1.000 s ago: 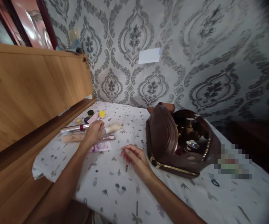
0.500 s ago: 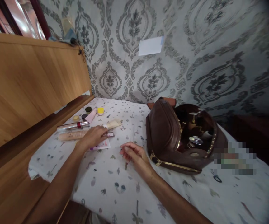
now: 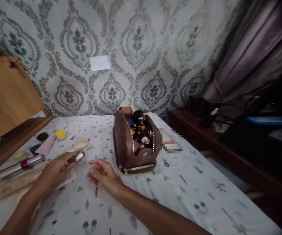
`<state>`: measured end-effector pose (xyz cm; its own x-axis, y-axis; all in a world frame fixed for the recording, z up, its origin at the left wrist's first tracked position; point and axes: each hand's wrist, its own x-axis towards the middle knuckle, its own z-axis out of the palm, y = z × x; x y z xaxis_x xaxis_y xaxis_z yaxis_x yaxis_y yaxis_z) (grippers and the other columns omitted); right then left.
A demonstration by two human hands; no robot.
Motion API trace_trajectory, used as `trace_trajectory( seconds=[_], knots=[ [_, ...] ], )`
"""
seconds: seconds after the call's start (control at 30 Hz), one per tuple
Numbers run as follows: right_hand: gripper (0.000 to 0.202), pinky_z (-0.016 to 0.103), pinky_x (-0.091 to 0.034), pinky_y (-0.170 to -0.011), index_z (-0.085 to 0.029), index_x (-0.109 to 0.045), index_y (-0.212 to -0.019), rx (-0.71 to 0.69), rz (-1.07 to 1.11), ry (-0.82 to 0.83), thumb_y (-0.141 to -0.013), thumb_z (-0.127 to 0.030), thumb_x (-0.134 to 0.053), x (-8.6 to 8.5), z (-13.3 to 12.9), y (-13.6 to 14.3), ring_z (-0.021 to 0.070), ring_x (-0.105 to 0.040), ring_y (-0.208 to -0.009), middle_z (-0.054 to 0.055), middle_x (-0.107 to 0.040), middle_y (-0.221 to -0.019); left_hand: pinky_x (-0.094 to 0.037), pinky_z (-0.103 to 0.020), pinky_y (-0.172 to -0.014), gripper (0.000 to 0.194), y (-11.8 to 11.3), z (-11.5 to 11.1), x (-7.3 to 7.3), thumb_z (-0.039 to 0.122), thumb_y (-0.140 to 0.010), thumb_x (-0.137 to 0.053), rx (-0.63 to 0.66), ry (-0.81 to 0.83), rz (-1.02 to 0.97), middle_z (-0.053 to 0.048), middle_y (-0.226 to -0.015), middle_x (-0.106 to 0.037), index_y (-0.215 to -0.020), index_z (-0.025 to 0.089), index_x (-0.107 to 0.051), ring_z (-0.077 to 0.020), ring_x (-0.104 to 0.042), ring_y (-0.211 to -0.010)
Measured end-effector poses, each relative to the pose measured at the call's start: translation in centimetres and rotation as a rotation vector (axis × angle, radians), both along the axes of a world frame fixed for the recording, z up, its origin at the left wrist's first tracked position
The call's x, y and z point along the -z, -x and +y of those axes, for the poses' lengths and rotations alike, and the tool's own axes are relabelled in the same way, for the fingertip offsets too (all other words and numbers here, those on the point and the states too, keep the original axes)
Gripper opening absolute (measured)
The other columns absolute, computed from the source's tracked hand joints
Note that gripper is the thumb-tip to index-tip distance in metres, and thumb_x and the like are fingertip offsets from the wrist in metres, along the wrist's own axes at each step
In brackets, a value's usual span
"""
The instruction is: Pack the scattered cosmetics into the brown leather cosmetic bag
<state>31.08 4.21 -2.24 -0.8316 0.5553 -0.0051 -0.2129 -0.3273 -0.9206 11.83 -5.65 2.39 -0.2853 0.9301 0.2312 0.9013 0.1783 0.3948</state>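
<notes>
On the head cam I'm pinching a slim dark item (image 3: 76, 159) in my left hand's (image 3: 54, 171) fingers, right by the cream tube (image 3: 81, 144) on the counter (image 3: 180, 202). My right hand's (image 3: 104, 176) fingers are curling loosely, can't tell if they're holding anything. Unzipped brown bag's (image 3: 122, 138) sitting just beyond.

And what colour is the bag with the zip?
The bag is dark brown, showing best in the head view.
</notes>
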Motion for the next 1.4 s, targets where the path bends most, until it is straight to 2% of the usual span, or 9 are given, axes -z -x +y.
trace_trajectory(
  seconds=[0.13,0.33,0.47,0.67,0.97,1.17,1.4],
  knots=[
    [0.078,0.021,-0.038,-0.046,-0.018,-0.055,-0.117,0.022,0.041,0.008,-0.062,-0.069,-0.077,0.6,0.2,0.3,0.0100,-0.057,-0.054,-0.002,-0.060,-0.078,-0.056,-0.027,-0.077,0.042,-1.0,0.2,-0.7,0.052,-0.085,-0.056,0.128,0.001,-0.237,-0.006,-0.108,-0.075,-0.113,0.024,-0.069,-0.0239,-0.070,-0.092],
    [0.058,0.020,-0.036,-0.043,-0.021,-0.062,-0.100,0.016,0.113,-0.039,-0.069,-0.068,-0.074,0.6,0.4,0.2,0.0092,-0.055,-0.051,-0.004,-0.059,-0.071,-0.056,-0.029,-0.081,0.032,-2.3,0.8,-0.5,0.047,-0.084,-0.061,0.262,0.071,-0.325,-0.005,-0.103,-0.076,-0.104,0.024,-0.072,-0.0243,-0.069,-0.094],
    [0.053,0.020,-0.035,-0.043,-0.021,-0.061,-0.095,0.028,0.109,-0.031,-0.069,-0.065,-0.077,0.3,0.4,0.0,0.0087,-0.055,-0.050,-0.003,-0.060,-0.071,-0.053,-0.028,-0.080,0.029,-2.7,1.2,-0.5,0.045,-0.088,-0.058,0.327,0.121,-0.397,-0.004,-0.097,-0.074,-0.100,0.022,-0.070,-0.0223,-0.067,-0.091],
    [0.047,0.020,-0.035,-0.046,-0.020,-0.058,-0.091,0.049,0.088,-0.025,-0.074,-0.061,-0.075,-0.1,0.2,-0.2,0.0080,-0.053,-0.049,-0.004,-0.061,-0.069,-0.047,-0.025,-0.075,0.026,-2.6,1.0,-0.5,0.042,-0.090,-0.057,0.347,0.181,-0.467,-0.002,-0.091,-0.070,-0.098,0.020,-0.068,-0.0183,-0.062,-0.083],
    [0.049,0.020,-0.033,-0.044,-0.020,-0.057,-0.091,0.099,0.065,0.063,-0.074,-0.063,-0.074,0.3,0.4,0.0,0.0086,-0.054,-0.046,-0.002,-0.065,-0.067,-0.041,-0.023,-0.063,0.029,-2.9,1.1,-0.3,0.044,-0.095,-0.049,0.385,0.157,-0.418,-0.001,-0.082,-0.065,-0.090,0.019,-0.063,-0.0158,-0.056,-0.072],
    [0.046,0.020,-0.033,-0.044,-0.019,-0.061,-0.093,0.106,0.062,0.066,-0.073,-0.057,-0.077,0.0,0.6,-0.1,0.0083,-0.054,-0.047,-0.001,-0.066,-0.068,-0.040,-0.024,-0.064,0.029,-3.4,1.0,-0.9,0.042,-0.098,-0.043,0.422,0.157,-0.441,0.001,-0.079,-0.061,-0.089,0.019,-0.058,-0.0146,-0.054,-0.069],
    [0.045,0.020,-0.032,-0.043,-0.020,-0.064,-0.102,0.094,0.084,0.065,-0.071,-0.047,-0.082,0.0,0.7,0.1,0.0086,-0.053,-0.050,-0.001,-0.066,-0.071,-0.045,-0.026,-0.076,0.025,-3.4,1.1,-1.0,0.039,-0.099,-0.042,0.457,0.152,-0.541,-0.002,-0.092,-0.066,-0.105,0.020,-0.057,-0.0170,-0.059,-0.083]
  ],
)
